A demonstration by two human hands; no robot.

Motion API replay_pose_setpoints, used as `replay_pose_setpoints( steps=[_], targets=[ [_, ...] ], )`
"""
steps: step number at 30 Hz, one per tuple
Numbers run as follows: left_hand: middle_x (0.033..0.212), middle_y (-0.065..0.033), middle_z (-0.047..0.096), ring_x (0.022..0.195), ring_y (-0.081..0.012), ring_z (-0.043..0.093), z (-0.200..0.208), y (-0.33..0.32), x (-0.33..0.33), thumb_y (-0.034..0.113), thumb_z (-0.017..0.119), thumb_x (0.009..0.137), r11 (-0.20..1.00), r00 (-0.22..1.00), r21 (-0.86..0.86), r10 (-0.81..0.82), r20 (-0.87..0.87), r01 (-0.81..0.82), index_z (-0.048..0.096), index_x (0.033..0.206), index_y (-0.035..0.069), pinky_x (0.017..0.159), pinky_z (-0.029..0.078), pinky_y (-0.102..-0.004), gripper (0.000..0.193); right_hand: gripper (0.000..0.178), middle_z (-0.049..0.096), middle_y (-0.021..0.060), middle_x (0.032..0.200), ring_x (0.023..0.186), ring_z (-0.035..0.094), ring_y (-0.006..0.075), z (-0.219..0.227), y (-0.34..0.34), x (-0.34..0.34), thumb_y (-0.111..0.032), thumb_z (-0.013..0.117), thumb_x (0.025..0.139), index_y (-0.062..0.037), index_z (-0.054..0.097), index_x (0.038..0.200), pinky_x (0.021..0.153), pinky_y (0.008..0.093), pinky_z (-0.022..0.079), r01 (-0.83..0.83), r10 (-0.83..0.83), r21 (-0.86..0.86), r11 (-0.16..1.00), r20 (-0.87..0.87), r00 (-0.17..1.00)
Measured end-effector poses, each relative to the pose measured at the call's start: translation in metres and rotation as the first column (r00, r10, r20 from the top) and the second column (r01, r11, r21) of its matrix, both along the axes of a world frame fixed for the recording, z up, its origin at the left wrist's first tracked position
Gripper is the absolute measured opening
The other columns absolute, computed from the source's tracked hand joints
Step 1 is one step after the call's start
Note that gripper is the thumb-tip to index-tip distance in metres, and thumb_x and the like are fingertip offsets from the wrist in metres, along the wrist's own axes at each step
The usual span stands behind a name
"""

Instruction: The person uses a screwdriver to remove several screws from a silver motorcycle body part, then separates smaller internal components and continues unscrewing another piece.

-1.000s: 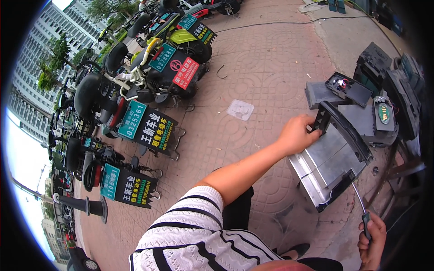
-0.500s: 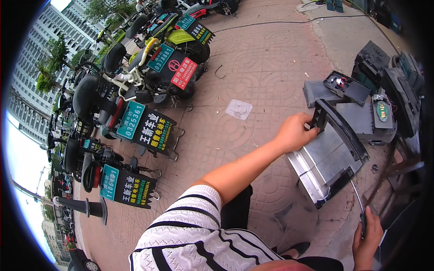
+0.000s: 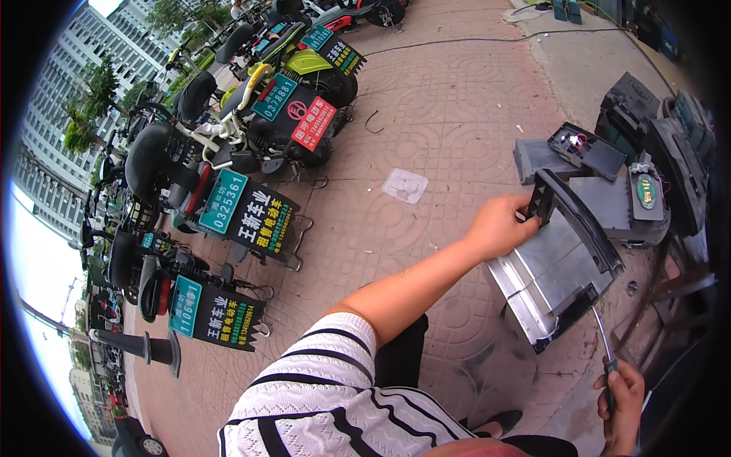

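Note:
In front of me, to the right, a silver metal case (image 3: 554,255) is tilted, its long side edged by a curved black plastic piece (image 3: 582,221). My left hand (image 3: 502,227) is closed on the upper end of that piece, thumb and fingers around its black frame. What supports the case underneath is hidden. At the lower right, my right hand (image 3: 626,400) is wrapped around the dark handle of a screwdriver (image 3: 602,335). The thin metal shaft points up to the black corner of the case. Its tip meets that corner, but the exact contact is too small to tell.
Beyond the case lie more dark grey casings (image 3: 544,160), one an open black tray (image 3: 588,149) with wires. A clear plastic sheet (image 3: 404,186) lies on the paving. Parked scooters (image 3: 255,217) line the left, near a dark cone (image 3: 145,349). A cable (image 3: 464,40) crosses the far ground.
The fingers of my right hand have shifted around the screwdriver handle, showing more of its top. The left hand and the case keep their places, apart from a slight shift of the view.

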State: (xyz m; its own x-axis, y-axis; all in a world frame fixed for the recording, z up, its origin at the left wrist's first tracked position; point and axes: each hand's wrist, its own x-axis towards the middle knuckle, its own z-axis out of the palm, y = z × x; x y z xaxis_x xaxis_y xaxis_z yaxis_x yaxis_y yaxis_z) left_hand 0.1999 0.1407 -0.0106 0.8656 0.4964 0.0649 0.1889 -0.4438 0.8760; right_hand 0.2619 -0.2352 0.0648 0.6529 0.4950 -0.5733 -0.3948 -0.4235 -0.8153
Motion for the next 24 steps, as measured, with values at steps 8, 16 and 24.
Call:
replay_pose_setpoints(
  steps=[8,16,24],
  targets=[
    [0.099,-0.0138,0.067,0.076,-0.0221,0.067,-0.002,0.003,-0.004,0.023,0.068,0.083,0.995,1.000,0.101,0.006,-0.002,-0.006,0.067,0.111,0.006,0.070,0.053,-0.0341,0.033,0.038,0.066,0.0114,0.095,0.079,0.065,0.0218,-0.023,-0.007,-0.018,-0.003,0.063,0.083,0.0036,0.059,0.120,0.075,0.0309,0.051,-0.155,0.325,-0.288,0.945,0.877,0.353],
    [0.103,-0.0167,0.063,0.080,-0.0286,0.067,-0.006,0.009,-0.007,0.028,0.069,0.083,0.998,0.994,-0.007,0.063,-0.087,-0.063,0.067,0.106,0.004,0.074,0.052,-0.0385,0.033,0.046,0.063,0.0106,0.096,0.082,0.058,0.0307,-0.011,0.029,-0.020,0.006,0.066,0.069,-0.0078,0.065,0.113,0.071,0.0370,0.047,-0.001,0.466,-0.468,0.884,0.880,0.093],
    [0.074,-0.0141,0.067,0.068,-0.0186,0.062,0.007,-0.006,0.008,0.034,0.071,0.081,0.995,0.988,0.003,0.103,-0.116,-0.103,0.065,0.088,-0.004,0.065,0.048,-0.0313,0.039,0.041,0.061,0.0084,0.090,0.083,0.057,0.0295,-0.019,0.011,-0.017,-0.001,0.069,0.069,-0.0079,0.063,0.109,0.071,0.0385,0.045,0.127,0.467,-0.488,0.863,0.869,0.165]
  ],
)
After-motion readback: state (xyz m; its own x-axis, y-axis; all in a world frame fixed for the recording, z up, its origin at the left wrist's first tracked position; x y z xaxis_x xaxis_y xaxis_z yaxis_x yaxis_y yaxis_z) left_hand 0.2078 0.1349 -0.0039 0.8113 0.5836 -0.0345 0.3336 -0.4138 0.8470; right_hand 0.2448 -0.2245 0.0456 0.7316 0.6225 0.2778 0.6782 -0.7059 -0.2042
